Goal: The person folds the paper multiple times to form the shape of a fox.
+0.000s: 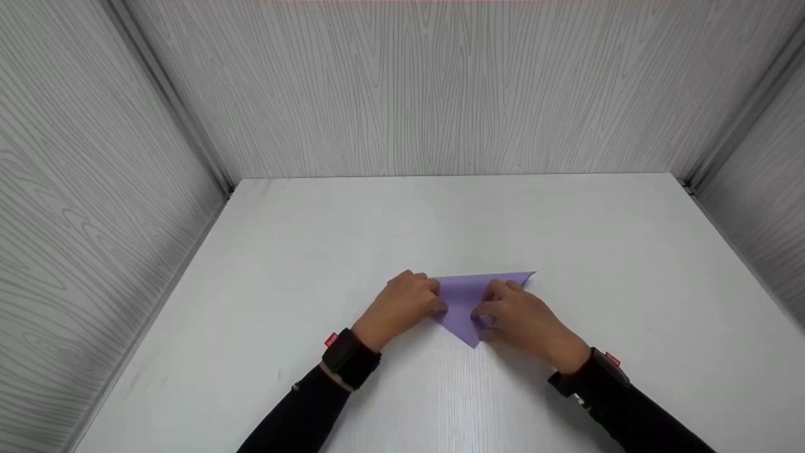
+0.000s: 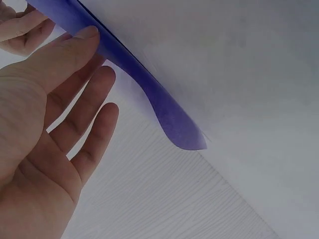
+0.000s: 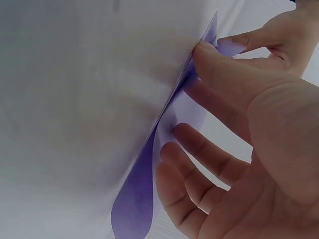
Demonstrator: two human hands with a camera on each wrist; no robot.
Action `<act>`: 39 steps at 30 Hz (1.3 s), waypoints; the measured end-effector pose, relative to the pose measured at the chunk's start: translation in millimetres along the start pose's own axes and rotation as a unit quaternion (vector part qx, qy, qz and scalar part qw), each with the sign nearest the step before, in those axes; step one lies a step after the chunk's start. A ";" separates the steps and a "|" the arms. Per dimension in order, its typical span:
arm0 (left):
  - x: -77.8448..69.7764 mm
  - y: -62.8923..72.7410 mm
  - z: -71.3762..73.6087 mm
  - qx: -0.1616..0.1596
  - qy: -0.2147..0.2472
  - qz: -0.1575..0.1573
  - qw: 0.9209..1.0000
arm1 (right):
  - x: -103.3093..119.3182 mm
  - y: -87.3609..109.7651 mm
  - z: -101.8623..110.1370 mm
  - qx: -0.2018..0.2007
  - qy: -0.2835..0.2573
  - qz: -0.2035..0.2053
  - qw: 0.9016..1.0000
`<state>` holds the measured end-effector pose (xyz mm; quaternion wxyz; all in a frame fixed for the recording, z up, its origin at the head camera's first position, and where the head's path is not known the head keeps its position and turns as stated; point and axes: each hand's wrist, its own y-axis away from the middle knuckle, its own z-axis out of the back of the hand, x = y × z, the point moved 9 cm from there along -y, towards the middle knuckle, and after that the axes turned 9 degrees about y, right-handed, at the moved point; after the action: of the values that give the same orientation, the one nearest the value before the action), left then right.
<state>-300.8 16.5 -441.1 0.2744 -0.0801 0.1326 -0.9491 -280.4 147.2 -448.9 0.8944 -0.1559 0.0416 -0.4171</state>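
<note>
Purple paper point(image 1: 458, 292) around middle of tabletop point(image 1: 314, 239); I see left hand point(image 1: 402, 302) pinching left part, right hand point(image 1: 527, 321) pinching right part, one corner pointing near, another far right.

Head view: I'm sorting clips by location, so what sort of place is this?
Probably a booth or enclosed workstation: a white tabletop is walled by wood-grain panels at the back and both sides, with grey strips running down the corners.
</note>
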 end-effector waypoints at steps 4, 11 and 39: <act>-6.8 -1.8 -1.0 0.005 0.017 -0.014 1.000 | -0.3 0.2 -0.6 0.007 -0.002 0.002 1.000; -24.4 -6.0 0.2 0.007 0.083 -0.048 0.995 | 1.5 -1.2 0.0 0.009 -0.012 0.013 1.000; -37.5 -5.6 -3.6 0.027 0.106 -0.056 0.992 | 15.0 -1.0 3.0 -0.019 -0.013 0.134 0.991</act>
<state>-273.0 42.2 -445.9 0.2071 0.0208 0.1301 -0.9694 -270.8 136.0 -444.9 0.9396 -0.1712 0.0585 -0.2906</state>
